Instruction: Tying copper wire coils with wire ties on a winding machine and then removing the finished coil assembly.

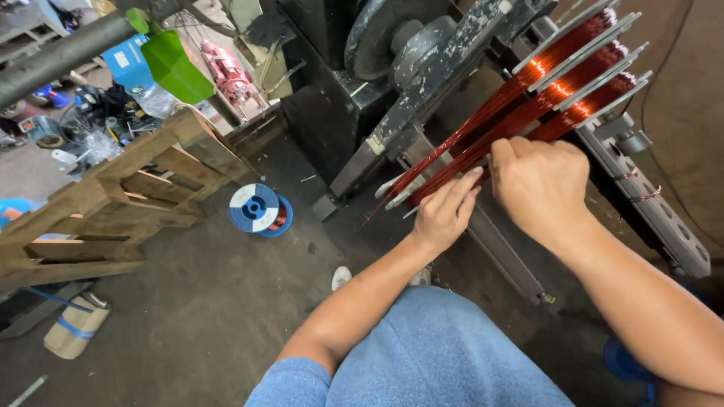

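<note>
Copper-red wire coils (528, 94) stretched taut across grey winding frame (648, 196).

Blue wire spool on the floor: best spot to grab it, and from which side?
Grip the blue spool across its round flange rim, coming from above. It seems to lie tilted, one flat face turned up, so the rim edges are exposed; the wooden pallet crowds its left, so the right side is freer.

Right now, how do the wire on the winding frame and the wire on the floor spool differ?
The frame wire is stretched in long straight red bundles between grey slats; the spool wire is coiled tight between blue-and-white flanges. Both hands, left and right, touch the frame wire; the spool lies untouched. Both look coppery red.
</note>
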